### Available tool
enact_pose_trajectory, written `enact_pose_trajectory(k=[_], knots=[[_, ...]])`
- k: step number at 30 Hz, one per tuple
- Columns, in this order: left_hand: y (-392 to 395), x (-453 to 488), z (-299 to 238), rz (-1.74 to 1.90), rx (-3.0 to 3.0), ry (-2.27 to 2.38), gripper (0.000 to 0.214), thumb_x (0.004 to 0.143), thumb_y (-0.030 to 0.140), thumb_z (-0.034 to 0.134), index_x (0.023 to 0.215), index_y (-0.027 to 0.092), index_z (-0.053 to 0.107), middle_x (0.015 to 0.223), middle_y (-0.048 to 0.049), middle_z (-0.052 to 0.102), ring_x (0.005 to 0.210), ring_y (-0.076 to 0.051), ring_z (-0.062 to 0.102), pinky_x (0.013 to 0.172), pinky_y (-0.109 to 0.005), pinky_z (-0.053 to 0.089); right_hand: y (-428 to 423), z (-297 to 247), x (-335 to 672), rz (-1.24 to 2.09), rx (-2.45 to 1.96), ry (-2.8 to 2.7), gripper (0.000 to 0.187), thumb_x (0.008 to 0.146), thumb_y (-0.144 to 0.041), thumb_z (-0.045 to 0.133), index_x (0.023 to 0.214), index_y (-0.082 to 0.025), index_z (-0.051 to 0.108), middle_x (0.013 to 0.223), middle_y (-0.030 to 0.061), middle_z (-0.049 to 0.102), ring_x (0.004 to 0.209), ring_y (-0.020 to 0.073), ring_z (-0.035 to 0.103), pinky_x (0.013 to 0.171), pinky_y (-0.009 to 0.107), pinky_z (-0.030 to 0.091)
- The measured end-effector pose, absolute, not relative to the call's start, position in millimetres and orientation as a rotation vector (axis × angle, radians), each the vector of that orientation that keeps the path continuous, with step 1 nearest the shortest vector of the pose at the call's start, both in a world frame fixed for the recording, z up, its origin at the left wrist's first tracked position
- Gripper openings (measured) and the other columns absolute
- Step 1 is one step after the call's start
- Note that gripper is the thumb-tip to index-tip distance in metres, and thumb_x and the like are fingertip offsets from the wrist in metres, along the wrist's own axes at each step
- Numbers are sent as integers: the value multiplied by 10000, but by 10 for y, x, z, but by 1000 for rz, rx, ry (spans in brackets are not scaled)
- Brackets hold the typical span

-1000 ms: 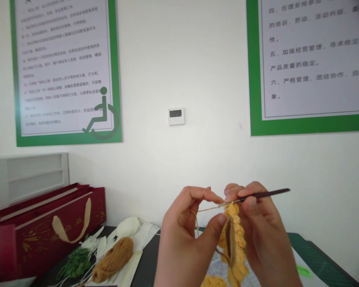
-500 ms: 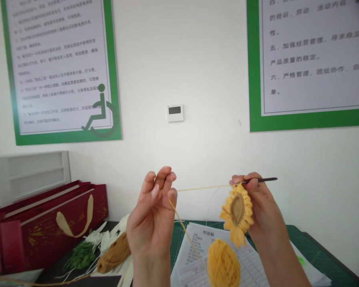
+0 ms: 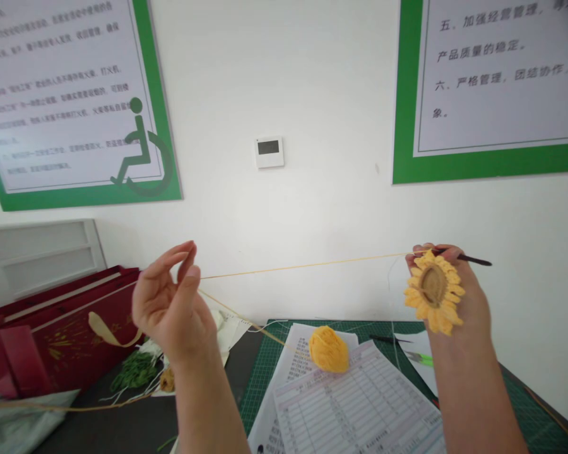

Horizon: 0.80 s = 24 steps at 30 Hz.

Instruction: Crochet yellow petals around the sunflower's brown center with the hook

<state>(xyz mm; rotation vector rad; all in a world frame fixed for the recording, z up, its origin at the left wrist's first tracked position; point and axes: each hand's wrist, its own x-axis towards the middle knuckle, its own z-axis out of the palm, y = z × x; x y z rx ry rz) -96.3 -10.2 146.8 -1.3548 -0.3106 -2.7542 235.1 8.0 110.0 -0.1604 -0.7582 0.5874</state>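
Note:
My left hand is raised with its fingers curled toward the thumb, and a yellow yarn strand passes through its grip. The strand stretches across to my right hand and also slants down toward a yellow yarn ball on the papers. Between the fingertips of my right hand are a dark crochet hook, pointing right, and a crocheted sunflower. The flower has yellow petals and a brown centre, and hangs in front of the palm. Its contact with the hook is partly hidden.
Printed sheets lie on a green cutting mat. At left stand a dark red gift bag and a white drawer unit, with green yarn in front. Something bright green lies by my right forearm.
My hands have moved apart, left hand leftward and right hand rightward and up with the flower. The strand between them is longer. The yarn ball now sits farther back; the view has tilted down.

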Motion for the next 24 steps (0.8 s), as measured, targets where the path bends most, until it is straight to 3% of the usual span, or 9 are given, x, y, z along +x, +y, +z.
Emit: enact_pose_trajectory(k=[5, 8, 11, 13, 14, 16, 19, 21, 24], knots=[[-182, -1328, 1424, -2670, -1246, -524, 230, 746, 91, 776, 935, 219, 749, 969, 27, 763, 1093, -242, 699, 1156, -510, 425, 33, 1123, 2288, 616, -164, -746, 238, 761, -259, 806, 667, -244, 587, 785, -55, 683, 720, 114, 635, 635, 245, 509], [-275, -1402, 1407, -2535, -1630, -893, 160, 826, 223, 753, 985, 202, 766, 1031, -32, 759, 1026, -245, 705, 1016, -457, 553, 8, 1145, 2217, 630, -171, -774, 248, 807, -344, 790, 679, -251, 599, 778, -51, 679, 727, 122, 625, 660, 262, 501], [-321, -1355, 1373, -1985, -2470, -1504, 358, 898, 412, 660, 1189, 209, 712, 1194, -107, 713, 919, -256, 709, 630, -368, 650, -20, 1171, 2160, 655, -191, -829, 243, 837, -419, 774, 729, -255, 631, 802, -30, 679, 757, 136, 628, 726, 294, 504], [-305, -1279, 1339, -1331, -2785, -1864, 487, 900, 447, 621, 1347, 257, 632, 1225, -119, 704, 866, -259, 735, 563, -355, 639, -48, 1189, 2130, 672, -209, -869, 245, 831, -449, 782, 769, -254, 648, 816, -15, 682, 774, 150, 630, 745, 312, 505], [-287, -1233, 1323, -1020, -2752, -1992, 474, 897, 432, 608, 1348, 289, 636, 1211, -104, 717, 821, -246, 747, 582, -357, 639, -65, 1197, 2113, 683, -216, -889, 243, 826, -451, 788, 784, -255, 650, 812, -12, 681, 770, 156, 627, 741, 318, 506], [-251, -1124, 1307, -921, -2595, -2081, 440, 876, 365, 613, 1278, 198, 684, 1105, -169, 742, 667, -273, 741, 635, -474, 633, -104, 1213, 2072, 715, -212, -931, 226, 828, -437, 788, 804, -263, 646, 799, -17, 675, 743, 159, 617, 722, 320, 510], [-254, -908, 1348, -1026, -2408, -1944, 400, 868, 235, 575, 1237, 111, 667, 1208, -262, 693, 1063, -420, 689, 953, -668, 496, -162, 1233, 1990, 774, -180, -998, 193, 844, -406, 776, 829, -274, 636, 794, -25, 668, 722, 153, 611, 711, 306, 513], [-307, -718, 1404, -1128, -2452, -1743, 411, 909, 253, 566, 1312, 188, 617, 1346, -188, 647, 1279, -359, 574, 1117, -593, 396, -195, 1245, 1931, 795, -161, -1035, 205, 842, -418, 778, 845, -275, 631, 793, -24, 661, 719, 151, 608, 688, 296, 508], [-400, -395, 1461, -1569, -3080, -1093, 445, 920, 292, 642, 1357, 243, 569, 1268, -128, 689, 1142, -253, 655, 1030, -438, 501, -238, 1265, 1854, 806, -154, -1066, 233, 836, -447, 778, 849, -273, 624, 782, -19, 647, 718, 158, 596, 637, 287, 489]])
